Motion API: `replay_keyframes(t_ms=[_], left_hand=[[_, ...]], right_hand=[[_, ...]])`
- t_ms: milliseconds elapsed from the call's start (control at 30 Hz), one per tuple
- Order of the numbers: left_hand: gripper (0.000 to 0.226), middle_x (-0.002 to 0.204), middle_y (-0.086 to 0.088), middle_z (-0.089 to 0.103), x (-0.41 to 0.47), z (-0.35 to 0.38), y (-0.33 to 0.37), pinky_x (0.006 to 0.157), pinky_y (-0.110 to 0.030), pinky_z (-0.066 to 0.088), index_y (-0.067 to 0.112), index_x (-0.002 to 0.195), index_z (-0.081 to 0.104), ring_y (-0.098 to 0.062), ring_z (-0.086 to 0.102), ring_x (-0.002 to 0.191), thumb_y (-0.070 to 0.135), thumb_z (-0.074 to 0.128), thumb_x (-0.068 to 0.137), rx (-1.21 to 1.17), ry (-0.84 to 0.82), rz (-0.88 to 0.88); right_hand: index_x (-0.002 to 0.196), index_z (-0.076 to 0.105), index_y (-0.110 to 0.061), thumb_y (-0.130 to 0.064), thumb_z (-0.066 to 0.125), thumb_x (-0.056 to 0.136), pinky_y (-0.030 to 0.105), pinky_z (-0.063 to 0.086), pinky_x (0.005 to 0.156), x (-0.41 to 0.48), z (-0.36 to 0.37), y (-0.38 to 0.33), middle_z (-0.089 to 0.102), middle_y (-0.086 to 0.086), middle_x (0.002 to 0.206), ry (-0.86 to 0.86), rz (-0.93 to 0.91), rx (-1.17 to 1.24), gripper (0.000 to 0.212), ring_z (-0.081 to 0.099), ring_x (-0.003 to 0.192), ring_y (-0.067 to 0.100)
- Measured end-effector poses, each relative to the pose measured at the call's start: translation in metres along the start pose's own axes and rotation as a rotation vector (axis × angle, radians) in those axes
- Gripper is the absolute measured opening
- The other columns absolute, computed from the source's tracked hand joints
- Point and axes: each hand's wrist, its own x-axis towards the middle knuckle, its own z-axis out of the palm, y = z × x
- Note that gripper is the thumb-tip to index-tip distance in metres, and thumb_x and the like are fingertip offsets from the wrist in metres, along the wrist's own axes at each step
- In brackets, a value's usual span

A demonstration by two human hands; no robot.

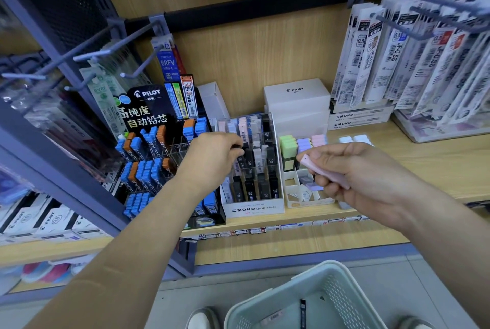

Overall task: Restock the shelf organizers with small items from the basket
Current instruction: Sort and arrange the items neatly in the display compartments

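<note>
My left hand (212,154) reaches into the white MONO graph organizer (252,209) on the shelf, fingertips pinched on a black lead case (242,153) in its middle tier. My right hand (352,172) hovers in front of the eraser tray (305,202), gripping a pale pink lead case (323,169) that points up-left. The pale green basket (299,299) sits low at the bottom of the view; a thin black case (302,312) and a small pale item lie inside it.
A black Pilot lead display (148,143) with blue and orange cases stands left of the organizer. White Pilot boxes (297,100) sit behind. Refill packs hang on hooks (413,58) at the right. Metal hooks (87,55) jut out upper left. My shoes show below.
</note>
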Motion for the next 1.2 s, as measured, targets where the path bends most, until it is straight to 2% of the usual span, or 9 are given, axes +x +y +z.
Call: replay_keyframes(t_ms=[200, 333, 533, 733, 867, 967, 1033, 1100, 1200], left_hand=[[0.014, 0.091, 0.002, 0.067, -0.001, -0.011, -0.001, 0.081, -0.032, 0.050, 0.017, 0.102, 0.069, -0.015, 0.059, 0.086, 0.022, 0.059, 0.093, -0.079, 0.022, -0.048], [0.010, 0.086, 0.005, 0.069, -0.007, -0.024, -0.004, 0.082, -0.031, 0.053, 0.019, 0.096, 0.072, -0.011, 0.063, 0.083, 0.025, 0.065, 0.090, -0.127, -0.047, -0.061], [0.013, 0.089, 0.001, 0.072, -0.018, -0.010, 0.002, 0.080, -0.032, 0.053, 0.016, 0.095, 0.070, -0.014, 0.065, 0.085, 0.026, 0.068, 0.087, 0.027, -0.270, -0.009], [0.013, 0.093, -0.002, 0.068, -0.020, 0.012, -0.001, 0.075, -0.032, 0.051, 0.017, 0.095, 0.064, -0.022, 0.060, 0.090, 0.028, 0.066, 0.088, 0.150, -0.329, 0.017], [0.011, 0.089, -0.001, 0.062, -0.022, 0.018, -0.002, 0.074, -0.035, 0.051, 0.019, 0.089, 0.058, -0.022, 0.057, 0.086, 0.022, 0.068, 0.085, 0.145, -0.298, 0.047], [0.013, 0.087, 0.001, 0.059, -0.022, 0.019, -0.002, 0.070, -0.031, 0.046, 0.018, 0.083, 0.055, -0.022, 0.054, 0.085, 0.022, 0.067, 0.086, 0.178, -0.316, 0.060], [0.012, 0.091, 0.001, 0.060, -0.022, 0.014, 0.002, 0.071, -0.030, 0.046, 0.018, 0.082, 0.059, -0.020, 0.055, 0.086, 0.026, 0.066, 0.087, 0.189, -0.325, 0.065], [0.012, 0.093, 0.003, 0.066, -0.023, 0.003, 0.008, 0.077, -0.030, 0.050, 0.019, 0.090, 0.068, -0.015, 0.059, 0.087, 0.029, 0.063, 0.090, 0.062, -0.243, 0.039], [0.012, 0.084, 0.008, 0.071, -0.031, -0.022, 0.030, 0.076, -0.023, 0.055, 0.021, 0.098, 0.072, -0.009, 0.065, 0.076, 0.025, 0.065, 0.089, -0.501, -0.114, -0.074]], right_hand=[[0.094, 0.074, -0.004, -0.009, 0.060, 0.092, 0.017, 0.041, 0.048, -0.002, -0.001, -0.001, 0.060, 0.004, 0.065, -0.018, 0.001, -0.005, 0.014, 0.051, 0.055, 0.009], [0.098, 0.073, -0.003, -0.003, 0.060, 0.091, 0.017, 0.047, 0.053, -0.002, -0.002, -0.002, 0.065, 0.003, 0.068, -0.043, 0.002, 0.038, 0.015, 0.057, 0.056, 0.008], [0.101, 0.071, 0.000, 0.002, 0.061, 0.089, 0.015, 0.050, 0.054, -0.001, 0.000, -0.002, 0.065, 0.005, 0.069, -0.048, 0.000, 0.065, 0.016, 0.057, 0.053, 0.007], [0.101, 0.072, 0.000, 0.003, 0.064, 0.086, 0.015, 0.051, 0.055, 0.000, 0.002, -0.001, 0.067, 0.010, 0.083, -0.048, -0.002, 0.080, 0.018, 0.062, 0.060, 0.009], [0.095, 0.071, -0.002, -0.003, 0.071, 0.081, 0.016, 0.047, 0.049, -0.002, 0.006, -0.002, 0.067, 0.005, 0.069, -0.031, -0.015, 0.009, 0.014, 0.059, 0.056, 0.009], [0.083, 0.070, -0.006, -0.007, 0.072, 0.080, 0.015, 0.041, 0.045, -0.001, 0.010, -0.001, 0.065, 0.001, 0.062, -0.004, -0.025, -0.031, 0.004, 0.050, 0.050, 0.007], [0.081, 0.071, -0.004, -0.003, 0.069, 0.082, 0.015, 0.045, 0.047, 0.000, 0.010, -0.001, 0.062, 0.003, 0.059, -0.001, -0.034, 0.040, 0.002, 0.052, 0.050, 0.008], [0.087, 0.071, 0.002, 0.004, 0.063, 0.085, 0.015, 0.052, 0.053, 0.000, 0.010, -0.002, 0.064, 0.007, 0.063, -0.009, -0.029, 0.129, 0.009, 0.059, 0.053, 0.010], [0.095, 0.069, 0.005, 0.014, 0.057, 0.086, 0.017, 0.056, 0.061, 0.000, 0.012, -0.003, 0.069, 0.015, 0.078, -0.038, -0.014, 0.190, 0.017, 0.069, 0.063, 0.017]])
